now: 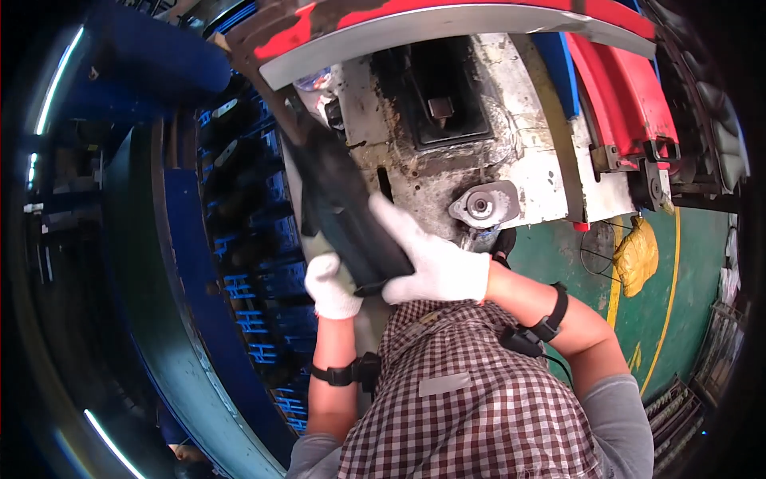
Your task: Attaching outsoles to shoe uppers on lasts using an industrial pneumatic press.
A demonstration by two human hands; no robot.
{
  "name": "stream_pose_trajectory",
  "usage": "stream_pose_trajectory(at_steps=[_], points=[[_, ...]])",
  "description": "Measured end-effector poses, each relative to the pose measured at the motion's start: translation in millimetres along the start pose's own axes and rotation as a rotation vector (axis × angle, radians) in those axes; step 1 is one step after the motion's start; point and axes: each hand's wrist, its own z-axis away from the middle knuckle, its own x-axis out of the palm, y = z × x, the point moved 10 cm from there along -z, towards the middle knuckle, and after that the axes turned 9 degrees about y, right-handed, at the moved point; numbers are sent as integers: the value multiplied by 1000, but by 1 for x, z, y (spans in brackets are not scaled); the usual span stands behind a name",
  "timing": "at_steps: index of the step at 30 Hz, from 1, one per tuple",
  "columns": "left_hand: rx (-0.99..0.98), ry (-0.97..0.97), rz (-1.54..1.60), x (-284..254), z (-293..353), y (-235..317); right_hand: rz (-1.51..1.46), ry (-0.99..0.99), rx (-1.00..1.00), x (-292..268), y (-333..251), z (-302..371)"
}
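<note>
A long black piece (351, 215), smeared by motion, slants up and to the left between my white-gloved hands; its exact kind does not show. My left hand (331, 289) is closed at its lower left edge, the fingers partly hidden. From the right, my right hand (435, 259) grips the lower part, fingers laid along its upper side and thumb lower down. Beyond my hands a dark rectangular recess (447, 88) with a small metal block (440, 108) is set in a stained, pale work surface (527, 152). Nearer me stands a grey metal fitting (481, 205) with a round centre.
A red and grey curved machine frame (455, 25) arches across the far side. Blue racks (247, 295) holding dark items run along the left. At right are a red machine part (618, 92) and a yellow bag (636, 255) above the green floor (550, 255).
</note>
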Motion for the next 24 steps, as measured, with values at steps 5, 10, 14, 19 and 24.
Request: stream_pose_trajectory(at_steps=[5, 10, 14, 19, 24], points=[[387, -71, -794, 121, -20, 14, -451, 433, 74, -96, 18, -22], [976, -101, -898, 183, 41, 75, 500, 721, 266, -184, 15, -74], [1278, -193, -932, 232, 78, 103, 718, 746, 284, -205, 43, -115], [1385, -292, -999, 295, 89, 122, 1010, 639, 245, -183, 58, -127], [1577, -469, -1138, 377, 79, 133, 1002, 607, 282, -167, 51, -119]])
